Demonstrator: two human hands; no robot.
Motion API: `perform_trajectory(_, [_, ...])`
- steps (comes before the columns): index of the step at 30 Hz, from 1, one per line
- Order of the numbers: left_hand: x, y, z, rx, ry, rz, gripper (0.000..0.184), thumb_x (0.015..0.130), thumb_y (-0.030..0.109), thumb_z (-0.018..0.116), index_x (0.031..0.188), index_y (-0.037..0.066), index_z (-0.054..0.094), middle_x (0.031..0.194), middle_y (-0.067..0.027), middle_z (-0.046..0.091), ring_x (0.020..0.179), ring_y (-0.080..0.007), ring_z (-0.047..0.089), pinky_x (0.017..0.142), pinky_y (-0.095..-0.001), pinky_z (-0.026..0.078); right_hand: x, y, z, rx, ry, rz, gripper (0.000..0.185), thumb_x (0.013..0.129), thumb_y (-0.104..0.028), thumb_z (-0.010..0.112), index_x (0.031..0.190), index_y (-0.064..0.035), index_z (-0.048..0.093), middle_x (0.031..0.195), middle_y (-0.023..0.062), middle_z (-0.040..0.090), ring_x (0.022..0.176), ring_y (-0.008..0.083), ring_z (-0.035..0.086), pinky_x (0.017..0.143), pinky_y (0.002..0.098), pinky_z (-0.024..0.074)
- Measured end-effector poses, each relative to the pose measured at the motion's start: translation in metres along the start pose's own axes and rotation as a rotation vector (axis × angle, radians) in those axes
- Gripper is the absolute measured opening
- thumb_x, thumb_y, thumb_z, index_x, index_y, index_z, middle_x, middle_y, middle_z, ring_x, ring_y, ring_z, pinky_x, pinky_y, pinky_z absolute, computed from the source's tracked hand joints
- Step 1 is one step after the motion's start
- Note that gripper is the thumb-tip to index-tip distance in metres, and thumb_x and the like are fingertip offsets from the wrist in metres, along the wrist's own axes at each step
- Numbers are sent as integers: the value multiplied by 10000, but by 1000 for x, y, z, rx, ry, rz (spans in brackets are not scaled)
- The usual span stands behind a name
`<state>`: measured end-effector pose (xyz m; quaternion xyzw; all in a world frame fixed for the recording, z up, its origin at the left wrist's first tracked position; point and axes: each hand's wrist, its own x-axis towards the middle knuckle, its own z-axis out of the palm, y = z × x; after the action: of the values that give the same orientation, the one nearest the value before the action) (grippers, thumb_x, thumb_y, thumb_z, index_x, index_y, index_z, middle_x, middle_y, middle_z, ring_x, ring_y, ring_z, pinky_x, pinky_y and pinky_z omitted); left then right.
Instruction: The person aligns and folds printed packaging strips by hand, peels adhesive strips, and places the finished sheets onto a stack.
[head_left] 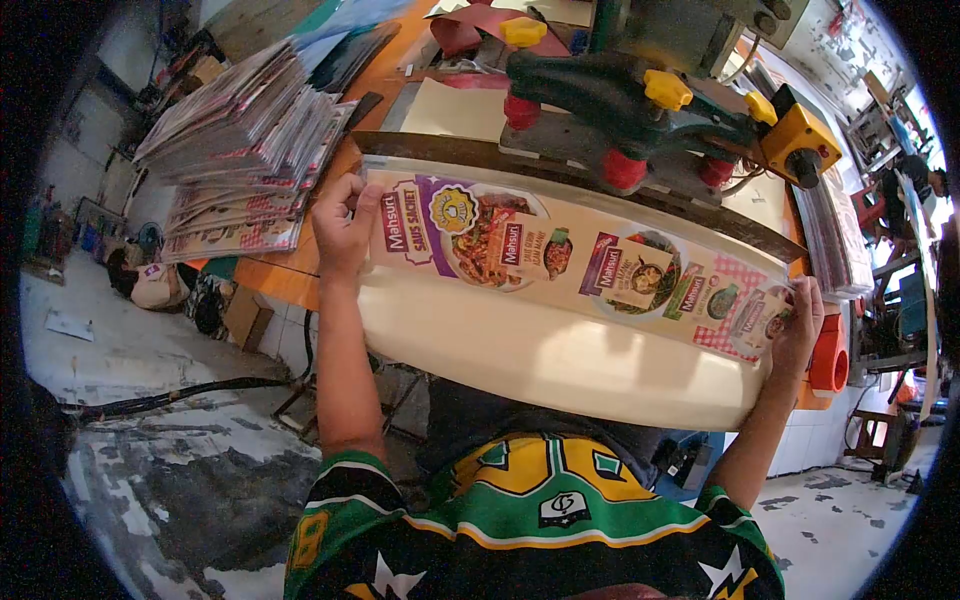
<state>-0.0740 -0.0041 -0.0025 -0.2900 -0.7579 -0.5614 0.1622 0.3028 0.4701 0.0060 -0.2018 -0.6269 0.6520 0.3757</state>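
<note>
A long printed sheet (575,250) with food pictures and "Mahsuri" labels lies across a cream-coloured board (560,360) in front of me. My left hand (345,228) grips the sheet's left end, thumb on top and fingers curled. At the opposite end my right hand (800,325) pinches the sheet's edge, its fingers partly hidden. Just beyond the sheet's far edge runs a dark metal bar (440,150). Over that bar sits a machine with a dark green arm (630,95), yellow knobs (667,90) and red cylindrical feet (625,168).
Stacked printed sheets (240,150) stand on the orange table (285,280) at left. Another sheet stack (830,220) lies at right, near a yellow control box (800,140) with a black knob. An orange-red ring (828,355) sits beside my right hand. Cables (190,390) cross the floor.
</note>
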Motion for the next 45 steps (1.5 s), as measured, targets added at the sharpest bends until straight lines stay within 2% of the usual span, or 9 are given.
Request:
perform_trajectory(8, [3, 24, 13, -235, 34, -119, 196, 979, 208, 661, 905, 40, 594, 759, 72, 525, 661, -21, 455, 557, -227, 364, 2, 4, -8, -57, -17, -28, 168, 1029, -216, 574, 932, -80, 587, 797, -38, 559, 722, 42, 539, 666, 204, 433])
perform_trajectory(15, [7, 3, -3, -130, -3, -103, 260, 1003, 211, 601, 814, 70, 491, 771, 57, 412, 741, -55, 389, 639, -217, 329, -3, -18, 13, -377, -37, -33, 227, 997, -270, 564, 903, -65, 596, 825, -49, 523, 755, 65, 470, 688, 224, 377])
perform_trajectory(20, [9, -6, -2, -275, -3, -134, 248, 1025, 171, 565, 808, 64, 510, 754, 56, 449, 711, -42, 396, 639, -206, 340, -4, 0, 4, -105, -98, 33, 243, 960, -236, 663, 804, -68, 582, 764, -29, 580, 681, 58, 501, 612, 219, 390])
perform_trajectory(27, [10, -3, 0, -247, 48, -140, 243, 1031, 164, 556, 808, 71, 535, 761, 48, 509, 692, -35, 408, 636, -200, 360, -5, -8, 9, -171, -101, 20, 230, 966, -207, 661, 806, -65, 577, 762, -24, 601, 690, 59, 536, 620, 217, 411])
perform_trajectory(32, [9, -3, -2, -206, 46, -91, 233, 1025, 153, 560, 810, 66, 536, 751, 51, 504, 680, -35, 403, 623, -200, 344, 5, -23, 6, -574, -190, -50, 241, 911, -213, 727, 772, -35, 642, 750, -24, 610, 693, 53, 540, 640, 237, 428])
perform_trajectory(36, [6, 0, -1, -271, 62, -103, 235, 1023, 158, 562, 808, 66, 534, 742, 59, 480, 684, -35, 392, 622, -203, 328, -3, -62, 53, -996, -199, -342, 189, 860, -175, 742, 794, -13, 672, 775, 43, 629, 718, 161, 602, 663, 301, 473])
perform_trajectory(37, [6, 6, 2, -251, 87, -76, 233, 1022, 153, 562, 807, 67, 533, 738, 59, 470, 683, -35, 390, 623, -202, 328, -3, -65, 60, -1029, -246, -335, 161, 846, -166, 740, 812, -19, 685, 810, 91, 642, 774, 245, 630, 715, 353, 491])
perform_trajectory(41, [2, 6, 5, -417, 176, -171, 222, 1017, 143, 563, 811, 63, 539, 730, 54, 461, 681, -39, 398, 624, -205, 334, -11, -65, 97, -1058, -320, -411, 173, 839, -191, 742, 814, -37, 668, 850, 117, 650, 862, 335, 622, 803, 425, 478])
perform_trajectory(45, [2, -4, -5, -308, 224, 55, 202, 1011, 150, 561, 836, 49, 562, 764, 34, 496, 724, -61, 442, 666, -214, 365, -18, -70, 113, -1064, -268, -473, 139, 842, -192, 737, 860, -70, 673, 873, 92, 625, 895, 320, 602, 804, 419, 468])
